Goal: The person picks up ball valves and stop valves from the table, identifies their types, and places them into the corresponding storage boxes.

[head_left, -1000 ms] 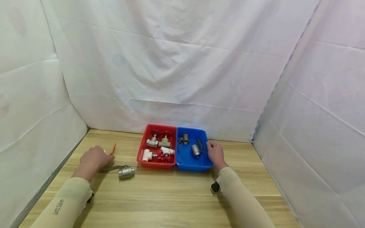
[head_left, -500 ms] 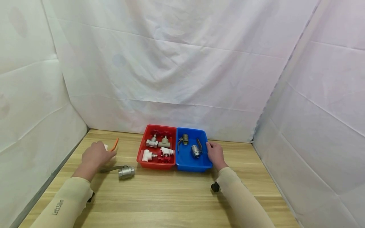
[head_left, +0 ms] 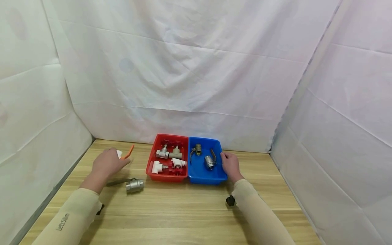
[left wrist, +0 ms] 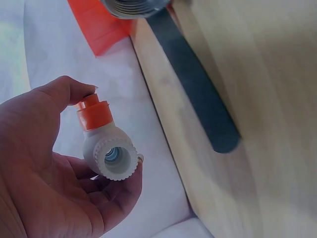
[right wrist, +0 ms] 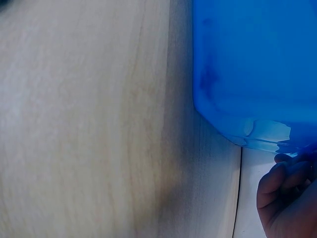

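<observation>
A white plastic ball valve (left wrist: 111,153) with an orange handle (head_left: 128,152) is pinched between the thumb and fingers of my left hand (head_left: 107,164), raised over the left part of the table. Below and to the right of that hand lies a large metal ball valve (head_left: 134,185), its long grey lever (left wrist: 195,82) pointing left. My right hand (head_left: 231,166) grips the right rim of the blue bin (head_left: 196,173). Inside the blue bin are a brass-coloured lever valve (head_left: 198,149) and a silver lever valve (head_left: 209,162). Part of the right hand is cut off in the right wrist view.
Against the blue bin's left side stands a red bin (head_left: 150,172) with several valves, including white plastic ones (head_left: 157,167) and a metal one (head_left: 162,154). White cloth (head_left: 183,85) hangs behind the wooden table (head_left: 171,217) and along both sides.
My left hand has moved up and to the right with the white ball valve, whose orange handle now shows more. The right hand stays at the blue bin's rim.
</observation>
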The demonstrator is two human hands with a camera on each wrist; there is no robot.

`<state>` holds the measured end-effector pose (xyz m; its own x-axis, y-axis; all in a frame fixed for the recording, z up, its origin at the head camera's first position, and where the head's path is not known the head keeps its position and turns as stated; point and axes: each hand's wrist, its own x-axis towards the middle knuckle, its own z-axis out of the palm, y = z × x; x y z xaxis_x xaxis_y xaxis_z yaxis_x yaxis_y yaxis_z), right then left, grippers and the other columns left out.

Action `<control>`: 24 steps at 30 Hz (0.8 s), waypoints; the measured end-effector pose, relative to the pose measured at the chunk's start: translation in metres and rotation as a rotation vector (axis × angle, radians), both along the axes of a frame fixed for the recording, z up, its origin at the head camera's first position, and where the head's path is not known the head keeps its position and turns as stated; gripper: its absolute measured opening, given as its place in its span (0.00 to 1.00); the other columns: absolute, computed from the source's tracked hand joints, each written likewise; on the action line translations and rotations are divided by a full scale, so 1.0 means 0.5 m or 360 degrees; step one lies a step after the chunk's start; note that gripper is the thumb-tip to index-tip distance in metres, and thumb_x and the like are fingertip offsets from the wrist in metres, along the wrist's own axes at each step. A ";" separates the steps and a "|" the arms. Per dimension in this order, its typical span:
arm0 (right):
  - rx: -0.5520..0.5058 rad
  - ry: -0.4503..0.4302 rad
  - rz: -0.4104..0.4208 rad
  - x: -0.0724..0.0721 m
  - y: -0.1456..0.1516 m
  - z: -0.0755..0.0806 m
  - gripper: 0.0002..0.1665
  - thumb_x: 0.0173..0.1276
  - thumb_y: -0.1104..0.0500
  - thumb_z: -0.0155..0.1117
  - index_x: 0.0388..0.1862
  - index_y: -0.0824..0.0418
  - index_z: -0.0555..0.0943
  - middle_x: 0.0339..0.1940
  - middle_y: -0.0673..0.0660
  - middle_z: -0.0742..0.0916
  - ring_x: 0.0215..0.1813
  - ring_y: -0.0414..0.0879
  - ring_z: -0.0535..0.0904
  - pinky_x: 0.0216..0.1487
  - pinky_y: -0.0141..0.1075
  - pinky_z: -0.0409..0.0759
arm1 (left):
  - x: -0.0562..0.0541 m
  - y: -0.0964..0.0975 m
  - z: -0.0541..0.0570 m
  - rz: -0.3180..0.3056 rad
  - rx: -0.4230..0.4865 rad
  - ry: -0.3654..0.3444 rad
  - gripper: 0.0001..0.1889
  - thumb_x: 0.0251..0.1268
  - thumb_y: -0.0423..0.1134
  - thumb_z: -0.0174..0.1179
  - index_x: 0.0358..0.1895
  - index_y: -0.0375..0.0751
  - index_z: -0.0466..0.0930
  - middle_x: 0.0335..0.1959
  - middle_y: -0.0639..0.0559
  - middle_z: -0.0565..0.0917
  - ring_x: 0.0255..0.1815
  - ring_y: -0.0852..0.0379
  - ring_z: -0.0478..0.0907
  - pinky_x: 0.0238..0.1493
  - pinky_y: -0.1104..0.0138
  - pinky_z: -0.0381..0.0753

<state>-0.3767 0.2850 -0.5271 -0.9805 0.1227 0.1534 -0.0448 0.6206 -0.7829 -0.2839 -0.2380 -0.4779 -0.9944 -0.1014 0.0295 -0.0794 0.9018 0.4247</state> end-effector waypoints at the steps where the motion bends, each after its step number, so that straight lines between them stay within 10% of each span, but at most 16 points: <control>1: 0.0005 -0.0001 0.0002 -0.001 0.000 0.000 0.23 0.92 0.50 0.56 0.55 0.65 0.91 0.24 0.54 0.78 0.33 0.51 0.77 0.37 0.41 0.76 | -0.002 0.004 0.003 -0.0009 0.0013 0.0004 0.30 0.71 0.62 0.67 0.34 0.34 0.75 0.31 0.40 0.78 0.30 0.44 0.74 0.27 0.56 0.75; 16: 0.0031 -0.0014 -0.0007 -0.002 -0.001 -0.004 0.22 0.92 0.50 0.56 0.59 0.64 0.91 0.24 0.53 0.77 0.32 0.50 0.77 0.37 0.40 0.75 | -0.013 0.047 0.038 -0.0081 0.0007 0.0101 0.26 0.69 0.57 0.69 0.36 0.34 0.75 0.35 0.39 0.78 0.31 0.44 0.74 0.28 0.57 0.75; 24: 0.0027 -0.0020 -0.0016 -0.004 0.000 -0.005 0.22 0.92 0.50 0.56 0.54 0.64 0.91 0.22 0.53 0.75 0.30 0.50 0.75 0.34 0.40 0.73 | -0.013 0.065 0.048 -0.0153 -0.0058 0.0213 0.30 0.68 0.54 0.70 0.49 0.24 0.77 0.48 0.29 0.80 0.42 0.35 0.79 0.43 0.41 0.84</control>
